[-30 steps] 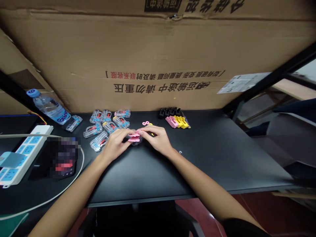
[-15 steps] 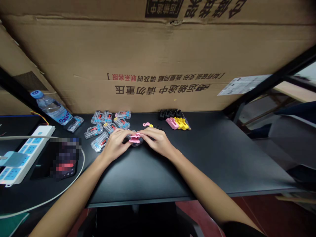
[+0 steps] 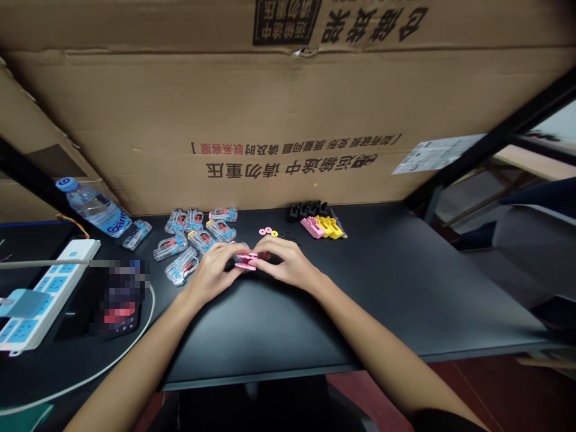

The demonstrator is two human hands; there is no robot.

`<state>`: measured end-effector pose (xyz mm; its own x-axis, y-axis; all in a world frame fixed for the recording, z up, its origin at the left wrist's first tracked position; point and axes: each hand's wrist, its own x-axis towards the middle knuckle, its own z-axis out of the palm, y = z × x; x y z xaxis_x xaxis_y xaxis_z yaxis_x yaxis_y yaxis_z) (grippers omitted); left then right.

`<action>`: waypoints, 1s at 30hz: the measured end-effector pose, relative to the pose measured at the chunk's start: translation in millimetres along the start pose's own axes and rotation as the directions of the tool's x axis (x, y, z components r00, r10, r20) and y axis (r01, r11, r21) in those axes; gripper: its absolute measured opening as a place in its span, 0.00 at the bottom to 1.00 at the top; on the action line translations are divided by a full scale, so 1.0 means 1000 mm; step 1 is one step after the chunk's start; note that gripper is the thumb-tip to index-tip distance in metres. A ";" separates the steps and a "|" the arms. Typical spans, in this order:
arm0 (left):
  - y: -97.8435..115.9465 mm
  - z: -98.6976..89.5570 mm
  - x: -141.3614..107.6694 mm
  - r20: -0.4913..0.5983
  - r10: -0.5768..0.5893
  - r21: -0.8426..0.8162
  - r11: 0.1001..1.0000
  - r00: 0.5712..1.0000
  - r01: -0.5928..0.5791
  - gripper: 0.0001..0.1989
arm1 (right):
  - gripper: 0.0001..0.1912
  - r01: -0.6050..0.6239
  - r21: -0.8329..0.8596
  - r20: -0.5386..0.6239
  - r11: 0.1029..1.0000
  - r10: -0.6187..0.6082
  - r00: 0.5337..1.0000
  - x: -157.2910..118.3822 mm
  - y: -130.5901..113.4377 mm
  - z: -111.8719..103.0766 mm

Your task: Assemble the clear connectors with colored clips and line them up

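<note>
A pink piece is held over the black table, pinched by the fingers of the left hand and right hand. The table is backed by lettered cardboard; red floor is seen below.

The rear of the black tabletop is closed off by a cardboard panel, marked with upside-down printed characters and a white label. A dark frame is noted at right; red flooring is seen below.
</note>
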<state>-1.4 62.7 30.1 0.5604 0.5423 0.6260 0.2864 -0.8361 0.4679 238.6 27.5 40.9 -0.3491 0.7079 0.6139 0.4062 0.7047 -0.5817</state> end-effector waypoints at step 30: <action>0.002 0.007 -0.005 0.143 -0.030 0.169 0.986 0.989 0.005 0.18 | 0.07 -0.175 0.132 -0.146 0.976 0.194 0.970 0.006 -0.010 0.002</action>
<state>2.2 58.1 23.6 0.6570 0.5495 0.5162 0.4168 -0.8352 0.3587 231.0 25.4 49.4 -0.1365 0.8167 0.5607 0.3456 0.5697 -0.7457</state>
